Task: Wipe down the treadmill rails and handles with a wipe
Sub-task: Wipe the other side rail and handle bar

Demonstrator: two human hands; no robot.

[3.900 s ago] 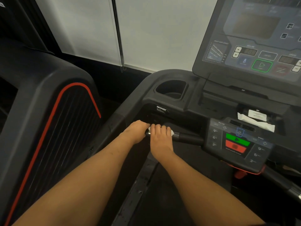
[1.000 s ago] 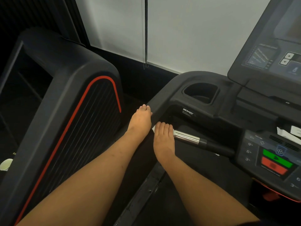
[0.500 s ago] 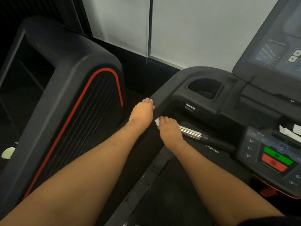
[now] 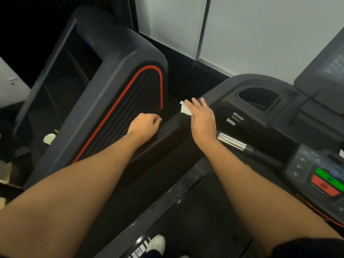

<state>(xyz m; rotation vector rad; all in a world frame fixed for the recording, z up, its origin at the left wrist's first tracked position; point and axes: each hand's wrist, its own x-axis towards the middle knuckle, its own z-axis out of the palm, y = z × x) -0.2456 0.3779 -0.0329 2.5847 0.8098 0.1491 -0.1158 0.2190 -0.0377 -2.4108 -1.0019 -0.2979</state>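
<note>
My right hand (image 4: 202, 118) lies flat with straight, spread fingers over a white wipe (image 4: 186, 108) at the upper end of the black left side rail (image 4: 167, 136). The wipe sticks out past my fingertips on the left. I cannot see my right thumb. My left hand (image 4: 145, 125) sits lower on the same rail, its fingers curled over the outer edge. The chrome handle (image 4: 231, 141) juts out bare just right of my right wrist and runs into a black grip toward the control pad.
A neighbouring machine with a red-trimmed black shroud (image 4: 119, 101) stands close on the left. A cup holder (image 4: 258, 97) and the console screen (image 4: 327, 71) are at the right, with the green and red buttons (image 4: 327, 180) below. My white shoe (image 4: 156, 243) rests on the deck edge.
My right hand has left the chrome handle and moved up and left onto the side rail with the wipe. My left hand slid down the rail, and my view turned left.
</note>
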